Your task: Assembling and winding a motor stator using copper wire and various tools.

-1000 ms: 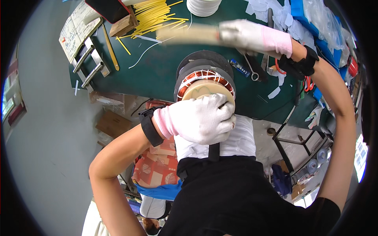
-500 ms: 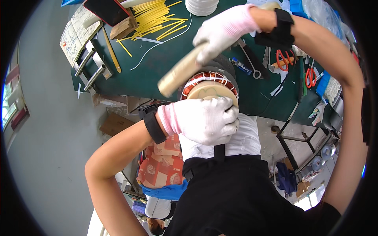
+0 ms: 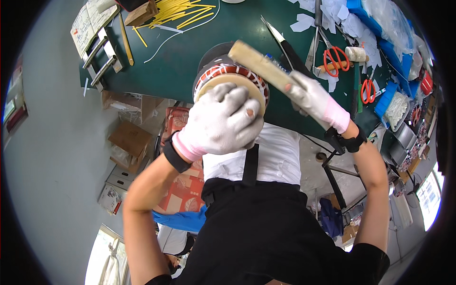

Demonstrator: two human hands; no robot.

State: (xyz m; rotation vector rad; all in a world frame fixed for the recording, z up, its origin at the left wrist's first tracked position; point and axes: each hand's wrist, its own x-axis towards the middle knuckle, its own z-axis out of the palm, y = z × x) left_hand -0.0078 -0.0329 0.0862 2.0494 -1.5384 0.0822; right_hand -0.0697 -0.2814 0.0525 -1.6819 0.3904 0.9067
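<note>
A pale, squared wooden bar slants down rightward at upper centre. Just lower left, a round cream disc lies against a copper-red wound ring laced with white.

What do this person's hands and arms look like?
The left hand and right hand wear white knit gloves with pink cuffs. A black strap circles each wrist. The forearms are bare; the sleeves are short and black.
</note>
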